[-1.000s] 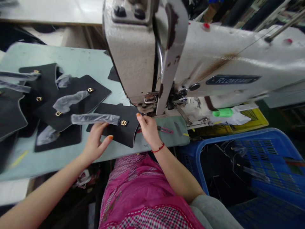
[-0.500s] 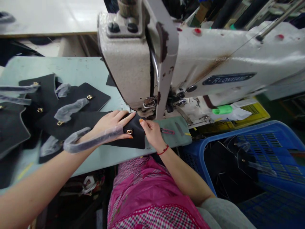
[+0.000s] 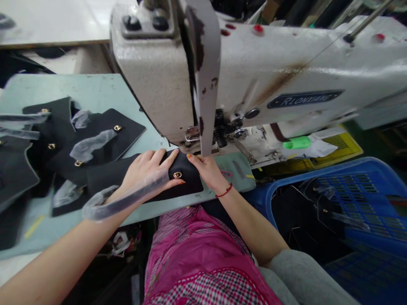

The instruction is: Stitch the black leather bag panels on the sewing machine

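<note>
The black panel (image 3: 192, 183) lies by the front edge of the desk (image 3: 63, 88), beside the sewing machine (image 3: 155, 80). The left hand (image 3: 144, 171) rests flat on it, fingers slightly apart, under the plastic-wrapped strap (image 3: 127, 201); the right hand (image 3: 207, 169) pinches the panel's edge.
</note>
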A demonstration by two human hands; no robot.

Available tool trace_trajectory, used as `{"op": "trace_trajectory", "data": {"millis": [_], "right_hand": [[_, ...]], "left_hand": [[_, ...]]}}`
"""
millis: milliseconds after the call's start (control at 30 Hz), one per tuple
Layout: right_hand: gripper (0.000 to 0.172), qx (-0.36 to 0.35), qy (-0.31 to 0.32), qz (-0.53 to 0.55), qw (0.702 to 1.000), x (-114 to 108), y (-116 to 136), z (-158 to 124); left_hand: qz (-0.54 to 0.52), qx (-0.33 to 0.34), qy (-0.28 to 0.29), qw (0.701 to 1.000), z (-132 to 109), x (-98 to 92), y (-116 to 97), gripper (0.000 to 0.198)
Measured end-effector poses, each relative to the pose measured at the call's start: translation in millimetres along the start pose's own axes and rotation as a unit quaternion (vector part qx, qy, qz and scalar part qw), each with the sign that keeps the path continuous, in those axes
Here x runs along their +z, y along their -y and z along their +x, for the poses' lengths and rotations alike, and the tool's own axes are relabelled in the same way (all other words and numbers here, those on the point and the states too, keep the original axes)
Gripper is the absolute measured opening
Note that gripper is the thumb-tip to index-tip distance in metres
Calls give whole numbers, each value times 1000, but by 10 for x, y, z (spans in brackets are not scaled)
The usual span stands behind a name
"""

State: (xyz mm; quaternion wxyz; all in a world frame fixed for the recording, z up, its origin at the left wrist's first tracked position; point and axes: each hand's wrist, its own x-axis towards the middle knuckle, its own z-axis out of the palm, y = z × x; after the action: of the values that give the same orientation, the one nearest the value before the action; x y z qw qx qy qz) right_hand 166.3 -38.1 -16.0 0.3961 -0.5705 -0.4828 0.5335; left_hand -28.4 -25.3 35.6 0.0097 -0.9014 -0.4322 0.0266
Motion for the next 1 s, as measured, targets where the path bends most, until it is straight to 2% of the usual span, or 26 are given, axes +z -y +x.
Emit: {"op": "trace_trajectory", "data": {"millis": [67,167,300,433,533,733,1000], "right_hand": [[53,1,0,-12,1000,-26,29,-2],[52,-36,8,-36,999,-96,21,-89],[49,-85,25,-70,994,-199,-186,-372],[44,-41,70,-31,996,-204,-494,-637],[44,-24,64,-7,998,-152,-611,-721],[45,-21,58,23,998,-107,-544,-726],[47,7,63,72,995,-86,-414,-636]], "left_hand": [[-3,-14,1,1000,5,-11,-30,84],[4,-24,5,1000,28,-4,-37,84],[15,-26,14,999,49,-3,-28,84],[22,-29,29,999,48,-33,-48,80],[20,-30,29,999,49,-31,-52,81],[34,-17,18,999,81,-1,-4,88],[30,13,20,999,191,-42,146,88]]}}
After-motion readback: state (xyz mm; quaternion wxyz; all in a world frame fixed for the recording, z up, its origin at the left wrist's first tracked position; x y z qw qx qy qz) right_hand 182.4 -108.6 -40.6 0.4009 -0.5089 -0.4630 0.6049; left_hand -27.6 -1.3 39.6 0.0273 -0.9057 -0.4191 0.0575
